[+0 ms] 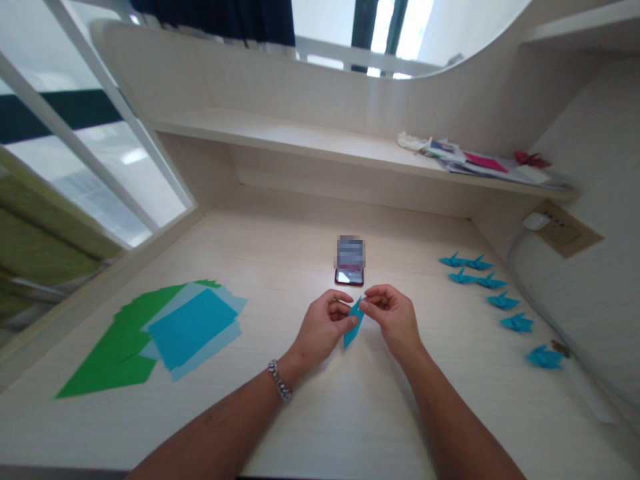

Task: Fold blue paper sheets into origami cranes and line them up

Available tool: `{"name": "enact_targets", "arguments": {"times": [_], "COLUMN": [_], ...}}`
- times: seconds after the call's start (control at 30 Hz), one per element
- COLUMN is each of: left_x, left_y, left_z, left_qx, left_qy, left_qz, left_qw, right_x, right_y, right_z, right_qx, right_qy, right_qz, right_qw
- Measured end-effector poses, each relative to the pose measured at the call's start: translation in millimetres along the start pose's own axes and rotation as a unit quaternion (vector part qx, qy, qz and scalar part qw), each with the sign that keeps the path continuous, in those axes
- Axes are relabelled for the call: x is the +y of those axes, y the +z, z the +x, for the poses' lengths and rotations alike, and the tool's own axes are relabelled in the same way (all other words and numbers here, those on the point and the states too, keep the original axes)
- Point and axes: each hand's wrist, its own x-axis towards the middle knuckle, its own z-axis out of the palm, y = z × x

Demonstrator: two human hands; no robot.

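Observation:
Between my two hands, above the desk, is a small folded piece of blue origami paper (pixel 353 328), narrow and pointed at its lower end. My left hand (pixel 327 325) pinches its left side with the thumb lying across the paper. At the upper right corner, my right hand (pixel 393 313) grips the same paper between thumb and forefinger. Just beyond the hands lies a phone (pixel 349 261) with its screen lit. Over to the right, several folded blue paper cranes (pixel 503 301) stand in a loose line.
Blue paper sheets (pixel 195 327) overlap green sheets (pixel 107 353) on the desk's left. Papers (pixel 480 163) lie on the shelf (pixel 300 141) at the back. A grey cable (pixel 530 293) runs down the right wall from a plug (pixel 537 221).

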Motion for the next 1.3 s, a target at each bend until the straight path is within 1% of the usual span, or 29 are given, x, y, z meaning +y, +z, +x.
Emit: {"name": "enact_targets", "arguments": {"times": [0.07,0.17,0.3,0.4,0.53,0.63,0.7,0.83,0.87,0.93,1.03,1.2,1.3], "left_x": [0.2,0.5,1.4,2.2,2.8,2.6,2.0,-0.2,-1.0,-2.6,-5.0,-7.5,-7.7], "left_y": [-0.6,-1.3,-1.1,-0.8,-0.9,-1.1,-1.4,-2.1,-2.2,-2.2,-2.1,-3.4,-4.1], "left_z": [0.4,0.6,0.7,0.9,0.3,-0.7,-1.1,-0.1,0.4,1.3,1.8,1.5,1.7], "left_qx": [-0.005,-0.012,-0.02,-0.023,-0.023,-0.02,-0.017,-0.015,-0.015,-0.017,-0.024,-0.036,-0.045], "left_qy": [-0.005,-0.014,-0.02,-0.018,-0.014,-0.019,-0.023,-0.012,-0.009,-0.006,-0.003,0.003,-0.006], "left_qz": [-0.005,-0.01,-0.016,-0.017,-0.019,-0.016,-0.013,-0.01,-0.009,-0.004,0.006,0.006,0.007], "left_qw": [1.0,1.0,0.999,0.999,0.999,0.999,1.0,1.0,1.0,1.0,1.0,0.999,0.999], "right_x": [-0.6,-0.5,1.4,2.6,2.0,0.5,0.1,2.2,2.9,4.1,5.6,6.4,4.0], "right_y": [-0.3,-1.3,-2.3,-1.3,1.5,0.9,-1.0,-4.4,-4.8,-5.2,-5.8,-5.7,-5.3], "right_z": [0.0,0.2,0.2,-0.3,0.1,1.7,2.6,1.9,1.5,1.2,1.5,1.5,0.7], "right_qx": [-0.01,-0.008,-0.016,-0.018,0.0,0.029,0.026,-0.06,-0.069,-0.064,-0.04,-0.027,-0.028], "right_qy": [-0.002,0.0,-0.001,-0.017,-0.034,-0.037,-0.024,0.034,0.042,0.047,0.048,0.052,0.062], "right_qz": [-0.003,-0.004,0.018,0.018,0.01,0.025,0.035,0.025,0.017,0.0,-0.015,0.0,0.01], "right_qw": [1.0,1.0,1.0,1.0,0.999,0.999,0.999,0.997,0.997,0.997,0.998,0.998,0.998]}}
